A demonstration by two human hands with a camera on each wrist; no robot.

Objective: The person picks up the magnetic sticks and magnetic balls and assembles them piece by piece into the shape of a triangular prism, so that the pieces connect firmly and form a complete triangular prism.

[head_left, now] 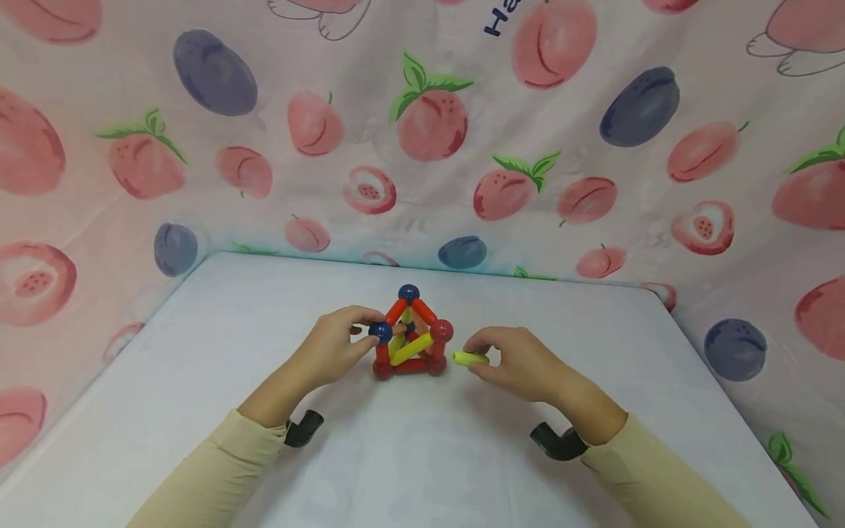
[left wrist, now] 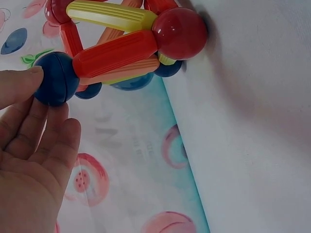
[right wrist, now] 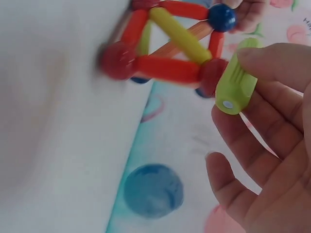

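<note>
A small frame of rods and balls (head_left: 411, 337) stands in the middle of the white table (head_left: 198, 381): red, orange and yellow rods joined by red and dark blue balls. My left hand (head_left: 339, 343) pinches the dark blue ball (left wrist: 54, 77) at the frame's left corner with thumb and fingers. Just right of the frame, my right hand (head_left: 511, 359) grips a loose yellow-green rod (head_left: 470, 358), whose round end (right wrist: 228, 104) faces the right wrist camera. That rod sits close to the red ball (right wrist: 210, 76) at the frame's right lower corner.
A cloth printed with peaches and plums (head_left: 429, 125) hangs behind and beside the table. The table's back edge (head_left: 429, 268) lies just beyond the frame. Beige sleeves cover both forearms.
</note>
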